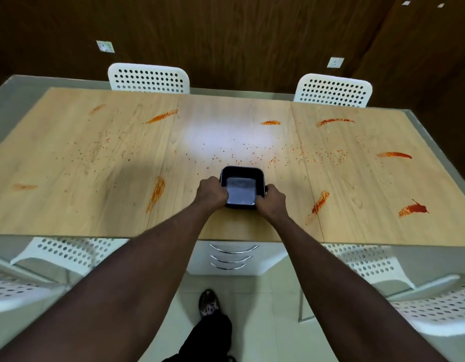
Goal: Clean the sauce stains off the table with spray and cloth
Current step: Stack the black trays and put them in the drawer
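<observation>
1. Two hands meet near the desk's (226,113) front edge. The left hand (211,192) and right hand (271,202) each have their fingers curled firmly over a wall of a black square tub (241,169), at its 9 and 4 o'clock sides, and hold nothing else.
2. Gripping both walls probably keeps the tub level and steady. I cannot tell whether it rests on the desk or hangs just above it.
3. With the tub as centre, the sauce stains (162,116) spread widely. Fine red speckles fan out at 12 o'clock, thick streaks lie at 9 and 3, and more smears sit towards 10, 11, 1 and 2.
4. No spray or cloth is in view, and every stain looks unwiped, so cleaning seems not yet begun. The tub likely has to be cleared away first.
</observation>
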